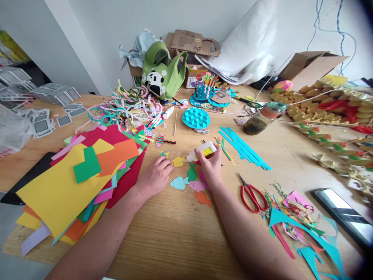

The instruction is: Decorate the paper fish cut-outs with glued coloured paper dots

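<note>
White glue bottle (207,149) held tilted in right grip (213,166), beside yellow paper fish (177,161) on surface (169,237); fish apparently touched by left grip (155,175) (pinch cannot be told). If bottle over-squeezed, nearby green paper fish (191,173) could be smeared.

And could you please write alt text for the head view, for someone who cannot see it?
A right hand holds a white glue bottle, its nozzle by a yellow paper fish, with the left hand at the same fish. Nearby lie more paper fish, red-handled scissors, coloured paper and turquoise strips.
</note>
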Action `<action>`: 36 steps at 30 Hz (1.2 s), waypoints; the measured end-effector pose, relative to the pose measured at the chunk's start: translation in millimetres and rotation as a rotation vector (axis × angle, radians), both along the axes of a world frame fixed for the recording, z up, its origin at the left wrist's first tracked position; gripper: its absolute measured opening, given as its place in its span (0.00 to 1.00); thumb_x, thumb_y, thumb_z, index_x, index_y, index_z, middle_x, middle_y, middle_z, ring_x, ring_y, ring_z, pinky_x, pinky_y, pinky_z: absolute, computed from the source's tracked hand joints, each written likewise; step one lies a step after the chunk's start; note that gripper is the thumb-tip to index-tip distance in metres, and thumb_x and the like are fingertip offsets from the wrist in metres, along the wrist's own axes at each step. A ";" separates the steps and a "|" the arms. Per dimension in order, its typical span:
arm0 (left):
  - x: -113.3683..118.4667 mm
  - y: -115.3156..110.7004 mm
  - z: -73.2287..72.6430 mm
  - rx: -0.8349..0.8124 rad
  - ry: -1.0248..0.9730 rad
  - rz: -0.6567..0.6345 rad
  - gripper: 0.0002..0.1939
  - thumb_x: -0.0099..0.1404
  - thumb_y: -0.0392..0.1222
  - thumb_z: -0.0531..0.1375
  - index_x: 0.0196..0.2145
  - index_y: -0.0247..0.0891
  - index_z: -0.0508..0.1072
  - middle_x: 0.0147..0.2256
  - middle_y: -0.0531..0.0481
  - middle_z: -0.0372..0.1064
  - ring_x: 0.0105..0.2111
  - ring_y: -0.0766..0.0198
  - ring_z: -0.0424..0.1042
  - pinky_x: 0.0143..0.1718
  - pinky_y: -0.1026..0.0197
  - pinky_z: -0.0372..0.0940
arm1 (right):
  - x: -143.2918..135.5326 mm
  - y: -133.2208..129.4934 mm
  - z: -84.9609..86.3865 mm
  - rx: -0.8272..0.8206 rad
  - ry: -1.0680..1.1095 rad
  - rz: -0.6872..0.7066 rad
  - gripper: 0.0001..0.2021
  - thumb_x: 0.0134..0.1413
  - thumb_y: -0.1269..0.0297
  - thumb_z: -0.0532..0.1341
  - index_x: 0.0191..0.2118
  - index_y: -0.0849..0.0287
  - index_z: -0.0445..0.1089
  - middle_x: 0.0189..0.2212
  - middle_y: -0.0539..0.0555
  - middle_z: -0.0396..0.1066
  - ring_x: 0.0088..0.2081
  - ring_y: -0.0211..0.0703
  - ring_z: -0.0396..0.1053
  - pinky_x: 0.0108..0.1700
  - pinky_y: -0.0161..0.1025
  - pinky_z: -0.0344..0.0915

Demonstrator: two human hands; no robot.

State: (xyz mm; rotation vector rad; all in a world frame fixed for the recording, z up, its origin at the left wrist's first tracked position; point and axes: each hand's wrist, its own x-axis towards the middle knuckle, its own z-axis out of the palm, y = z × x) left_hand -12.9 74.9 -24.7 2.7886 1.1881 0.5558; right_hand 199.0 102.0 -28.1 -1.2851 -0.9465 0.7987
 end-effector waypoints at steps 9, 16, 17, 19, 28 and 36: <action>-0.4 0.4 -1.0 0.009 -0.013 0.001 0.21 0.57 0.21 0.53 0.46 0.35 0.73 0.48 0.45 0.70 0.52 0.53 0.63 0.57 0.48 0.65 | 2.1 1.8 1.3 0.007 0.280 0.002 0.23 0.40 0.53 0.72 0.38 0.54 0.60 0.30 0.44 0.67 0.30 0.36 0.68 0.31 0.35 0.69; -0.6 -0.3 -0.1 -0.011 -0.009 0.003 0.22 0.57 0.21 0.53 0.46 0.35 0.73 0.48 0.45 0.70 0.52 0.54 0.63 0.58 0.48 0.64 | 5.4 7.1 7.4 -0.059 0.586 0.146 0.22 0.39 0.51 0.72 0.35 0.56 0.64 0.27 0.45 0.70 0.25 0.36 0.70 0.26 0.34 0.69; -0.7 -0.3 0.1 -0.013 -0.007 0.005 0.22 0.57 0.21 0.53 0.46 0.35 0.73 0.48 0.45 0.70 0.53 0.54 0.63 0.58 0.48 0.64 | 5.9 7.7 9.0 -0.065 0.611 0.160 0.22 0.39 0.50 0.72 0.35 0.56 0.64 0.26 0.46 0.70 0.25 0.36 0.70 0.24 0.33 0.68; -0.9 -0.5 0.3 -0.019 -0.006 0.010 0.22 0.58 0.22 0.53 0.47 0.36 0.73 0.48 0.45 0.70 0.53 0.54 0.63 0.58 0.46 0.63 | 7.0 8.2 12.7 -0.080 0.640 0.177 0.22 0.39 0.50 0.72 0.34 0.56 0.65 0.26 0.46 0.71 0.24 0.35 0.70 0.22 0.31 0.66; -0.9 -2.6 0.4 -0.032 -0.006 0.031 0.18 0.60 0.23 0.55 0.45 0.36 0.73 0.47 0.45 0.70 0.53 0.54 0.63 0.57 0.48 0.63 | 23.7 4.0 47.6 -0.005 0.650 0.257 0.19 0.43 0.48 0.71 0.36 0.54 0.69 0.31 0.51 0.76 0.31 0.44 0.76 0.31 0.40 0.77; -0.6 -3.0 -4.7 -0.072 -0.015 0.055 0.23 0.59 0.21 0.53 0.47 0.39 0.72 0.49 0.48 0.69 0.54 0.56 0.63 0.59 0.49 0.61 | 52.4 26.0 118.3 0.207 0.727 0.248 0.14 0.43 0.60 0.72 0.36 0.56 0.71 0.38 0.53 0.77 0.47 0.45 0.75 0.48 0.42 0.76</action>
